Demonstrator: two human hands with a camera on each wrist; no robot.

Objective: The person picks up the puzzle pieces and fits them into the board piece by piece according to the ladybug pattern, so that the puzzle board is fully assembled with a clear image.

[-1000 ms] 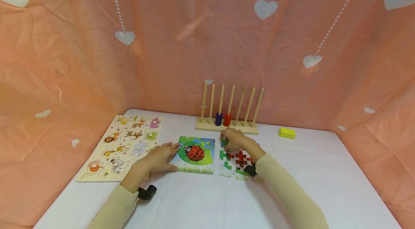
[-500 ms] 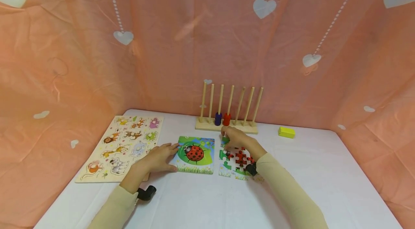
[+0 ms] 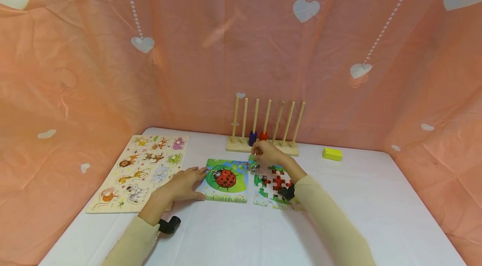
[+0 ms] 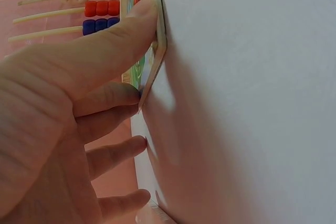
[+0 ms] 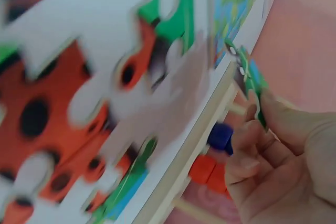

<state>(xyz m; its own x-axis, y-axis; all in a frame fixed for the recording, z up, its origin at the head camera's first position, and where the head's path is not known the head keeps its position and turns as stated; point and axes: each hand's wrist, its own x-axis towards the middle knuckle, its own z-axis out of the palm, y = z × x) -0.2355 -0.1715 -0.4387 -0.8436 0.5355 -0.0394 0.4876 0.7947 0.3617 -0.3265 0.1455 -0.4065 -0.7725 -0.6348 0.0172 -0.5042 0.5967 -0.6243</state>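
My right hand (image 3: 269, 153) pinches a green jigsaw piece (image 5: 251, 80) between thumb and fingers, raised off the table. In the head view that piece hangs just beyond the top right corner of the ladybug picture board (image 3: 226, 179). Below the hand lie several jigsaw pieces (image 3: 278, 183), red, green and grassy, spread with gaps; the forearm and a black wrist mount cover some. My left hand (image 3: 185, 185) rests against the ladybug board's left side with spread fingers. Its thumb (image 4: 139, 17) touches the board's edge in the left wrist view.
Behind the pieces stands a wooden peg rack (image 3: 234, 145) with blue beads (image 3: 252, 138) and red beads (image 3: 263, 136). An animal peg puzzle (image 3: 148, 167) lies at the left. A yellow block (image 3: 332, 154) sits at the back right. Pink heart-patterned cloth walls surround the white table.
My right hand has lifted the green jigsaw piece from the top left of the spread pieces and moved slightly left and up. My left hand stays on the ladybug board's edge.
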